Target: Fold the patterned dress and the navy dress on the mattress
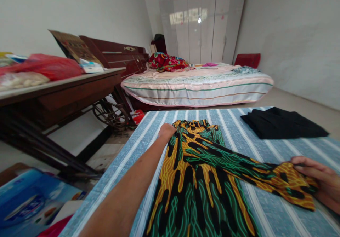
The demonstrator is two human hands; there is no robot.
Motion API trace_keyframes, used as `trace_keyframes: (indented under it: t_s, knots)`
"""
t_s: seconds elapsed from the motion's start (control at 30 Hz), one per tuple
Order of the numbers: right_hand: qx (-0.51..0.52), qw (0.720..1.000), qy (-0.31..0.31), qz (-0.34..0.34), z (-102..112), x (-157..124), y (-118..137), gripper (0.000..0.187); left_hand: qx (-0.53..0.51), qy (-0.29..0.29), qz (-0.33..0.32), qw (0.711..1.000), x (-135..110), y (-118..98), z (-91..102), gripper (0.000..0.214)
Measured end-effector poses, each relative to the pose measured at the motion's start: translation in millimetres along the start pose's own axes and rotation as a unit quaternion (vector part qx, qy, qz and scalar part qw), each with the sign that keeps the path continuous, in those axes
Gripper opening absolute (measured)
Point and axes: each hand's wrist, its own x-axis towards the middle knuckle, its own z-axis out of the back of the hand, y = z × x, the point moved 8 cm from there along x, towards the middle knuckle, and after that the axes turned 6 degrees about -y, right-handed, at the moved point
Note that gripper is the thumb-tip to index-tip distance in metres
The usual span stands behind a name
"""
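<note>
A long-sleeved garment [196, 180] patterned in black, mustard and green lies on a blue-and-white striped bed cover [127, 169]. My left hand [166, 129] is closed at its upper left corner, by the gathered collar, with the fingertips partly hidden. One sleeve [239, 159] stretches across the body of the garment towards the right. Its cuff end is gripped between the thumb and fingers of my right hand [318, 175]. The garment's lower end runs out of view at the bottom.
Folded black cloth [283, 123] lies at the right on the cover. A second bed [196, 92] stands beyond, with a red floral bundle [170, 63]. On the left are a sewing-machine table [74, 88] holding a red plastic bag [53, 67], and a blue carton [34, 198] below.
</note>
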Motion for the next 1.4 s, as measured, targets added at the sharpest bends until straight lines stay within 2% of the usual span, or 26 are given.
trace_keyframes:
  t_s: [0.1, 0.33, 0.53, 0.67, 0.8, 0.87, 0.97, 1.07, 1.2, 1.3, 1.4]
  knots:
    - [0.003, 1.000, -0.009, 0.003, 3.0, 0.5, 2.3, 0.038, -0.034, -0.007, 0.040, 0.999, -2.8, 6.1, 0.8, 0.023]
    - [0.053, 0.992, -0.104, 0.056, 20.9, -5.3, 29.3, 0.039, -0.071, 0.013, 0.084, 0.994, -6.7, 18.6, -5.6, 0.030]
    - [0.043, 0.995, -0.092, 0.002, 13.2, -1.4, 12.6, 0.042, -0.030, -0.035, 0.041, 0.998, -11.2, 11.8, 5.0, 0.022]
    - [0.054, 0.995, -0.090, 0.000, 13.3, 0.1, 10.7, 0.046, -0.022, -0.061, 0.002, 0.998, -23.4, 4.7, 8.0, 0.026]
    - [0.048, 0.994, -0.097, 0.005, 15.3, 0.3, 10.6, 0.042, -0.053, -0.061, 0.020, 0.997, -25.2, 4.1, 10.5, 0.033]
    - [0.038, 0.995, -0.093, 0.009, 15.2, 1.2, 9.8, 0.040, -0.086, -0.041, 0.054, 0.994, -25.7, 8.2, 12.6, 0.035]
    - [0.028, 0.996, -0.080, 0.018, 14.1, 3.0, 9.2, 0.037, -0.152, 0.036, 0.114, 0.981, -39.9, 19.9, 12.8, 0.032]
    - [0.030, 0.997, -0.071, 0.018, 12.6, 3.5, 8.5, 0.038, -0.215, 0.128, 0.154, 0.956, -74.0, 33.2, 14.1, 0.025]
    - [0.042, 0.997, -0.058, 0.010, 9.3, 1.4, 7.2, 0.039, -0.267, 0.221, 0.184, 0.920, -124.3, 42.0, 14.4, 0.020]
    - [0.049, 0.997, -0.050, 0.022, 7.5, -0.1, 8.4, 0.040, -0.285, 0.233, 0.214, 0.905, -145.3, 45.2, 11.3, 0.021]
    - [0.055, 0.997, -0.040, 0.028, 6.6, -0.5, 8.7, 0.042, -0.278, 0.197, 0.227, 0.913, -150.6, 51.5, 13.1, 0.024]
